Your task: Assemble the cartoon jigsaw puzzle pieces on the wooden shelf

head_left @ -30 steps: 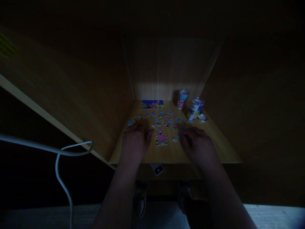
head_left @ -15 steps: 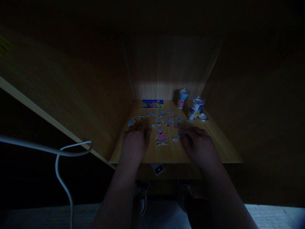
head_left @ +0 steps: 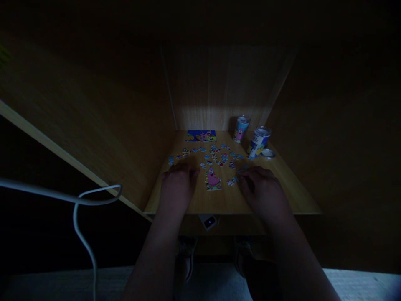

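Observation:
A partly joined jigsaw section with a pink cartoon figure (head_left: 213,179) lies on the wooden shelf between my hands. My left hand (head_left: 178,182) rests left of it with the fingers curled down; whatever is under them is hidden. On the other side, my right hand (head_left: 260,184) has its thumb and fingertips drawn together beside some loose pieces (head_left: 232,181). Dim light keeps me from making out what is in that pinch. Many more puzzle pieces (head_left: 214,149) are scattered beyond the joined section. Behind them a blue picture card (head_left: 201,136) lies flat.
Two printed cans, a light blue one (head_left: 241,128) and a dark blue one (head_left: 258,142), stand at the back right beside a round lid (head_left: 268,154). Wooden panels enclose the shelf. A small device (head_left: 209,221) sits below its front edge; a white cable (head_left: 83,234) hangs at left.
Both hands hold almost the same pose and place. The whole view has shifted very slightly; the puzzle pieces and cans show no clear movement of their own.

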Motion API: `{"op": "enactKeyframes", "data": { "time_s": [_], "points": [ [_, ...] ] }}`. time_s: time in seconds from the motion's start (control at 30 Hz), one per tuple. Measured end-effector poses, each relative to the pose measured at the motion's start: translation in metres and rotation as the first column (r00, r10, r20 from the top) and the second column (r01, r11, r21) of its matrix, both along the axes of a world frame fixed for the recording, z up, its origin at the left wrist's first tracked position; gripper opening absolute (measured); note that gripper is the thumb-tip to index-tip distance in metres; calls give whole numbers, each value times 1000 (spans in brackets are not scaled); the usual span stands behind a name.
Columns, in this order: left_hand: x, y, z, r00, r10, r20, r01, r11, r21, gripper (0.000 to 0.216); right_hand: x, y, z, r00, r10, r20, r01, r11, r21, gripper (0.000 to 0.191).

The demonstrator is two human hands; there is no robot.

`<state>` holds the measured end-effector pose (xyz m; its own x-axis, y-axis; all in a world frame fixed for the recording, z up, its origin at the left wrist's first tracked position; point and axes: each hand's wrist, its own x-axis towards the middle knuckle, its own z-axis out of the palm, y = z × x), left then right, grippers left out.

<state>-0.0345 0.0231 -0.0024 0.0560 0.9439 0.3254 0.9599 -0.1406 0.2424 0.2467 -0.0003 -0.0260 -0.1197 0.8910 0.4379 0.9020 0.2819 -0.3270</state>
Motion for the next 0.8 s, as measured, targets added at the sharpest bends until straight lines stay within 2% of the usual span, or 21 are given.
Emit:
{"op": "enactKeyframes", "data": {
  "time_s": [0.17, 0.33, 0.53, 0.8],
  "points": [
    [7, -4, 11, 998, 56, -18, -57, 993, -105, 18, -1, 0, 1, 1000, -8, 17, 8, 1000, 7, 23],
    [10, -6, 18, 998, 67, -13, -68, 990, -123, 15, -1, 1, 0, 1000, 3, -4, -3, 1000, 15, 24],
    [10, -4, 17, 997, 73, 0, -72, 989, -128, 14, -1, 0, -2, 1000, -5, -4, 5, 1000, 23, 24],
    [7, -3, 14, 1000, 22, 21, -19, 993, -116, 11, 0, 2, -3, 1000, -6, 19, 6, 1000, 26, 23]
  ]
}}
